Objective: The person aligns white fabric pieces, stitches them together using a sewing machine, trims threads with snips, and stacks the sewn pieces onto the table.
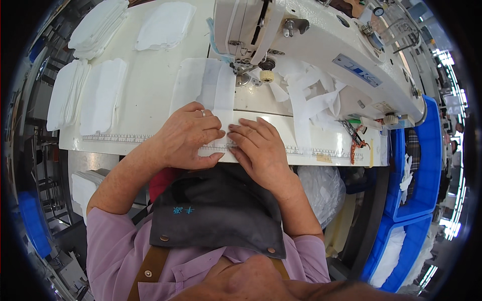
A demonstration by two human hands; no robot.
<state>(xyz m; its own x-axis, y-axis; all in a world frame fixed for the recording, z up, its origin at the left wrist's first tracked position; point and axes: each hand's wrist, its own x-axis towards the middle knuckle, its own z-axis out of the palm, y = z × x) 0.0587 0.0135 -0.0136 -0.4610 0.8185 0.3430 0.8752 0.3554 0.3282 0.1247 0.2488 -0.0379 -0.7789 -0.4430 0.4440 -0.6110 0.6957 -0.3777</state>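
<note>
A white fabric piece (201, 83) lies flat on the sewing table (150, 95), its far edge under the presser foot (242, 67) of a white sewing machine (321, 45). A white strip runs along its right side. My left hand (188, 135), a ring on one finger, presses down on the near end of the piece. My right hand (258, 145) lies beside it, fingertips pinching the strip's near edge at the table's front. The two hands touch each other.
Stacks of white fabric pieces (83, 95) lie at the table's left and far left (100, 25). White strips (306, 95) pile right of the needle. Small snips (354, 135) rest at the right. Blue bins (422, 165) stand right of the table. A ruler strip (115, 137) lines the front edge.
</note>
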